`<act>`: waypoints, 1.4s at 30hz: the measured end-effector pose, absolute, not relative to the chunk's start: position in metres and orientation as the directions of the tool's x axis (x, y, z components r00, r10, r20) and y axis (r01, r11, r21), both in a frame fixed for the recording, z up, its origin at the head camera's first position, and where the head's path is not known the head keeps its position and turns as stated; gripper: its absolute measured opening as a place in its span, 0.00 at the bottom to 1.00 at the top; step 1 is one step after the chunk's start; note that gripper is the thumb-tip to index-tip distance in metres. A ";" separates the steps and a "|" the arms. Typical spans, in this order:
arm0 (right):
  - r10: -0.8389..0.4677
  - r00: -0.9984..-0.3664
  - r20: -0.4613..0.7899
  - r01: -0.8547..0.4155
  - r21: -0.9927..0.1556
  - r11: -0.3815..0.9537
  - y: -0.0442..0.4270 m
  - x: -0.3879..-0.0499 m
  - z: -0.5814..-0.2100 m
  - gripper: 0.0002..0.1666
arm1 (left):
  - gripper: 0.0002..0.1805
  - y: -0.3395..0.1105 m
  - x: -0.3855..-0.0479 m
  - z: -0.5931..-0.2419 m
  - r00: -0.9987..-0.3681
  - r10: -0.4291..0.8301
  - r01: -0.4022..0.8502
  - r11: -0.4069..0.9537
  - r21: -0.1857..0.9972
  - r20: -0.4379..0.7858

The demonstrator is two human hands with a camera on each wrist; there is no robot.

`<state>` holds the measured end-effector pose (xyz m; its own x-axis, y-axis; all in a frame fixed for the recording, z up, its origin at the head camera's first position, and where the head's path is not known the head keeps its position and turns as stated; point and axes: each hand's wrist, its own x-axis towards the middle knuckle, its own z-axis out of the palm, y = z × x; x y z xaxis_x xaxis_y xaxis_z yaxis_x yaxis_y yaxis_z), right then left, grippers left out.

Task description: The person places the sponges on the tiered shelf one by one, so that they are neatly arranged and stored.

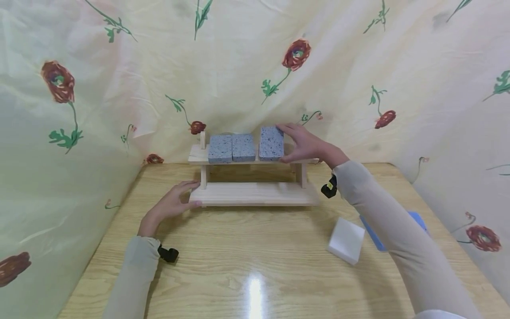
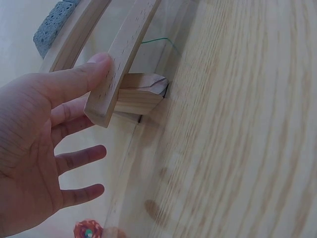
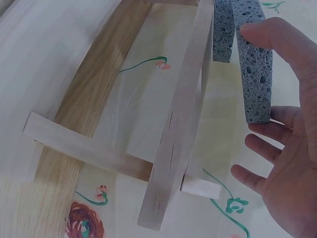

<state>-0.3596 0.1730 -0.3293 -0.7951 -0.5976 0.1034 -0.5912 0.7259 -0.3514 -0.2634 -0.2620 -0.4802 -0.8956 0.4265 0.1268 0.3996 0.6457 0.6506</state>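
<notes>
A two-tier pale wooden rack (image 1: pixel 255 195) stands at the table's back. On its upper shelf two speckled grey-blue sponges (image 1: pixel 220 149) (image 1: pixel 243 147) lie side by side at the left. My right hand (image 1: pixel 308 144) pinches a third sponge (image 1: pixel 272 143), right of those two with a gap between; in the right wrist view the thumb is on one face of this sponge (image 3: pixel 255 74) and fingers are at its lower end. My left hand (image 1: pixel 173 203) grips the left end of the lower shelf (image 2: pixel 116 69), thumb on its front edge, other fingers spread.
A white block (image 1: pixel 346 240) lies on the table (image 1: pixel 239 248) at the right. Beside it is a blue item (image 1: pixel 373 232), partly hidden under my right forearm. A flowered cloth (image 1: pixel 239 66) hangs behind the rack and along both sides.
</notes>
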 end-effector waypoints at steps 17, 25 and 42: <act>-0.592 -0.804 0.056 -0.572 -0.345 0.745 0.162 -0.371 -0.332 0.68 | 0.38 -0.263 -0.264 -0.480 -0.900 0.420 0.389 0.650 0.653 0.117; -0.598 -0.800 0.042 -0.572 -0.352 0.741 0.161 -0.376 -0.337 0.68 | 0.38 -0.263 -0.264 -0.480 -0.900 0.420 0.385 0.645 0.661 0.114; -0.613 -0.789 0.042 -0.581 -0.374 0.723 0.162 -0.382 -0.348 0.66 | 0.38 -0.262 -0.264 -0.479 -0.901 0.419 0.381 0.641 0.666 0.112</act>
